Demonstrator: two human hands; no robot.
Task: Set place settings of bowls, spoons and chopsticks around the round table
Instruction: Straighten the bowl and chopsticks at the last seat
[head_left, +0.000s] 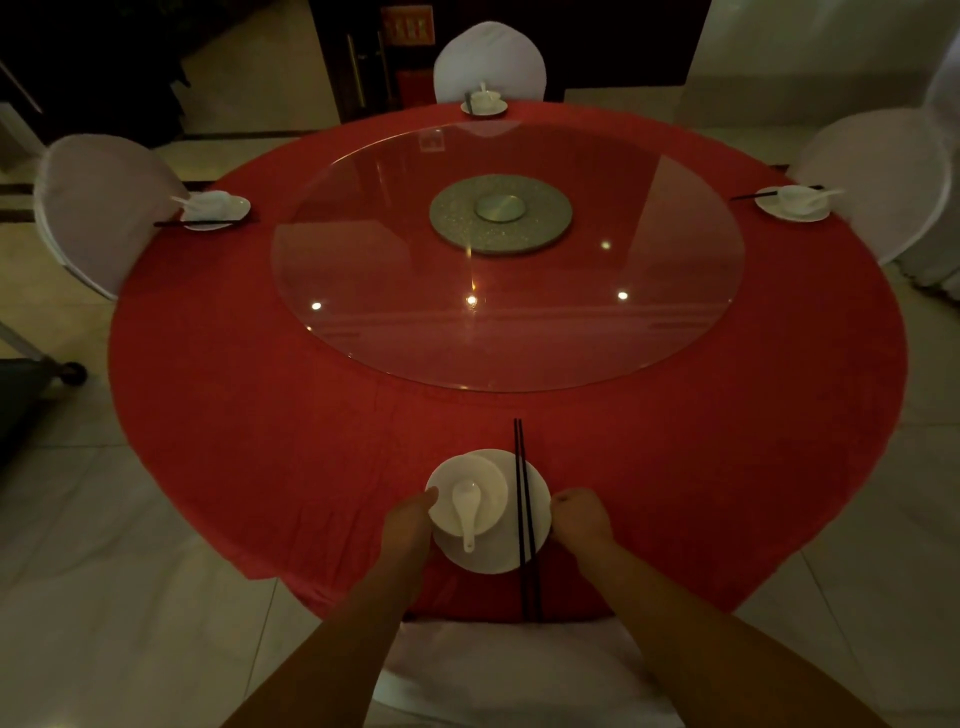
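At the near edge of the round red table (249, 426) sits a white plate (537, 501) with a white bowl (480, 483) on it, and a white spoon (466, 512) lies in the bowl. A pair of black chopsticks (524, 514) lies across the plate's right side, reaching past the table edge. My left hand (408, 525) touches the left rim of the bowl and plate. My right hand (581, 517), fingers curled, grips the plate's right rim. Three more settings stand at the left (215, 208), the far side (484, 103) and the right (795, 202).
A glass turntable (363, 270) on a grey hub (501, 213) covers the table's middle. White-covered chairs stand at the left (98, 208), far side (488, 57), right (883, 176) and right below me (519, 670). A wheeled cart (36, 384) stands at the left on the tiled floor.
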